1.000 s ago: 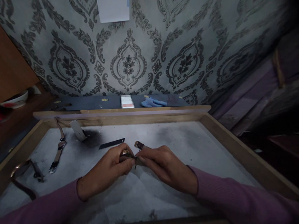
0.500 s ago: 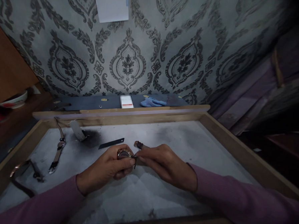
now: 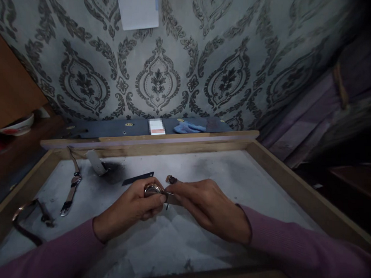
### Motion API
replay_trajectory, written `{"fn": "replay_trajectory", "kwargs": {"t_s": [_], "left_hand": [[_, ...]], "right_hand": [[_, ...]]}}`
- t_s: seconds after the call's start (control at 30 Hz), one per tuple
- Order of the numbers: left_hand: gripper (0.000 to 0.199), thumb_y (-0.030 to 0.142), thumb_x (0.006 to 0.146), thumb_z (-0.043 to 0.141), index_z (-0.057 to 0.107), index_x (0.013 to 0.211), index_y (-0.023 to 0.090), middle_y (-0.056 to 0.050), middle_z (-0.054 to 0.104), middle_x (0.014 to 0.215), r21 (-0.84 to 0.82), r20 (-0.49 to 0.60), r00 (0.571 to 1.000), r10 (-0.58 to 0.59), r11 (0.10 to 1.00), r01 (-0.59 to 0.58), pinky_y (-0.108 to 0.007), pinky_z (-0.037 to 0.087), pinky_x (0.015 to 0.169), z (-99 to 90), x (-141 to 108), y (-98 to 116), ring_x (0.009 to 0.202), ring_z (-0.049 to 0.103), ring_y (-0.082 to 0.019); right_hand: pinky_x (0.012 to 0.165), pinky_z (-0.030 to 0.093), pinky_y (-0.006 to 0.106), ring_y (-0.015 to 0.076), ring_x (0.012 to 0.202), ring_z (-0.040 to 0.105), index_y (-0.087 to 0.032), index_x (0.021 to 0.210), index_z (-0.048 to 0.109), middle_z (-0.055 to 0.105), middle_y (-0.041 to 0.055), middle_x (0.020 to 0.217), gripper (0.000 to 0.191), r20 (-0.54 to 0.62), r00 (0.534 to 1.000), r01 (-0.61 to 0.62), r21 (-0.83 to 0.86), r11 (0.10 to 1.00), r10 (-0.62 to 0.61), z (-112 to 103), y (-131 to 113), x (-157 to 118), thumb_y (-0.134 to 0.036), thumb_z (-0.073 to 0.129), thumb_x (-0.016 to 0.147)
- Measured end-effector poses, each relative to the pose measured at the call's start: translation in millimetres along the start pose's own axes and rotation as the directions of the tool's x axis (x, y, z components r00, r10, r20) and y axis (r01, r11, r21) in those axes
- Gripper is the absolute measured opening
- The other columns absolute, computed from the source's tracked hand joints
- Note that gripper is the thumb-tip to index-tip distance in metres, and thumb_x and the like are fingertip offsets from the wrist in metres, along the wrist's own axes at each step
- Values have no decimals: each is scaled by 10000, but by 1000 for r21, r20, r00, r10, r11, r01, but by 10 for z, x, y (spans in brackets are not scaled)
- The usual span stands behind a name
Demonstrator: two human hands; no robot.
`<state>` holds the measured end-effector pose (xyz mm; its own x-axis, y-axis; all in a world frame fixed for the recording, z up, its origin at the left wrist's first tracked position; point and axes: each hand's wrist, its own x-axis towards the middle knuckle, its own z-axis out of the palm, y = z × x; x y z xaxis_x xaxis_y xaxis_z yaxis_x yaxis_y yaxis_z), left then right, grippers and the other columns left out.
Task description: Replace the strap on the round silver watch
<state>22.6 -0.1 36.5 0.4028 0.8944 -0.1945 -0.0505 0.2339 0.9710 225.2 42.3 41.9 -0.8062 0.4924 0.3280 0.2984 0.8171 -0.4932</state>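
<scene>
A round metal watch case (image 3: pixel 152 190) is held in my left hand (image 3: pixel 134 206), the thumb pressed near its right edge. My right hand (image 3: pixel 204 200) is closed on the watch's strap just right of the case, its fingertips close to my left thumb. The strap's dark end with a gold-coloured buckle (image 3: pixel 169 179) sticks up beyond my right fingers. A short dark piece points down between the hands; what it is I cannot make out. Behind my left hand lies a flat dark blade-like strip (image 3: pixel 138 178).
A shallow wooden-rimmed tray (image 3: pixel 179 147) surrounds the hands. At its left lie a watch (image 3: pixel 74 182), another dark strap (image 3: pixel 27 230) and a pale curved strap (image 3: pixel 95 162). Beyond the rim are a blue cloth (image 3: pixel 189 127) and a white box (image 3: pixel 156 127).
My right hand has shifted slightly to the right and its fingers now cover more of the strap near the buckle. My left hand still holds the case in nearly the same place.
</scene>
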Motion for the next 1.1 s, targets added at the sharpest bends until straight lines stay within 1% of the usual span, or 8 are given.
{"fn": "replay_trajectory", "kwargs": {"t_s": [0.07,0.17,0.27,0.43,0.6,0.73,0.93,1.1], "left_hand": [[283,397,839,635,481,775,168,82,439,552,-8,-12,1000,-2,1000,1,-186,178,407,-7,0,-4,451,285,-44],[260,372,847,632,484,781,168,77,456,564,-22,-12,1000,-4,1000,4,-183,177,408,-23,0,-17,452,292,-41],[247,355,850,632,490,777,167,76,458,564,-37,-10,1000,7,999,-7,-179,183,410,-36,1,-29,454,295,-40],[237,348,848,643,502,793,166,74,468,568,-79,-7,1000,12,997,-12,-176,186,408,-44,4,-42,451,302,-40],[241,350,850,646,505,788,164,71,468,568,-90,-9,1000,14,996,-15,-182,180,409,-45,7,-32,452,301,-41],[251,355,851,650,504,785,162,74,464,567,-95,-15,1000,15,995,-17,-179,183,410,-44,8,-17,453,297,-39],[261,366,862,639,497,784,162,72,464,568,-62,-8,999,36,997,-37,-179,193,412,-44,-6,-26,457,309,-40],[230,341,872,622,494,795,167,71,461,582,-50,-7,999,44,998,-45,-176,198,416,-47,-9,-36,470,317,-44]], "right_hand": [[562,403,234,137,612,627,-118,1097,597,697,67,810,271,-13,1000,23,-36,999,-23,9,-15,-3,-124,363,960],[527,386,242,137,548,586,-107,1039,592,667,52,729,252,-34,999,33,-50,998,-35,44,-2,-4,-145,353,967],[509,375,241,130,518,567,-107,985,590,632,31,668,239,-57,998,23,-18,1000,-24,71,34,-7,-170,360,979],[507,371,232,113,502,537,-119,930,590,584,5,624,238,-62,998,15,52,999,-12,68,74,-1,-187,371,991],[507,376,230,109,510,533,-119,961,592,596,9,644,225,-108,994,46,99,994,-35,61,78,19,-181,379,995],[518,383,225,107,524,543,-125,981,584,610,10,660,210,-140,989,54,99,994,-39,61,74,17,-172,380,997],[538,392,221,108,547,563,-141,979,584,622,12,674,203,-126,991,44,65,997,-36,58,73,4,-176,386,999],[530,400,227,110,539,560,-139,981,589,627,13,675,213,-134,990,55,78,995,-44,70,75,7,-190,383,1005]]}}
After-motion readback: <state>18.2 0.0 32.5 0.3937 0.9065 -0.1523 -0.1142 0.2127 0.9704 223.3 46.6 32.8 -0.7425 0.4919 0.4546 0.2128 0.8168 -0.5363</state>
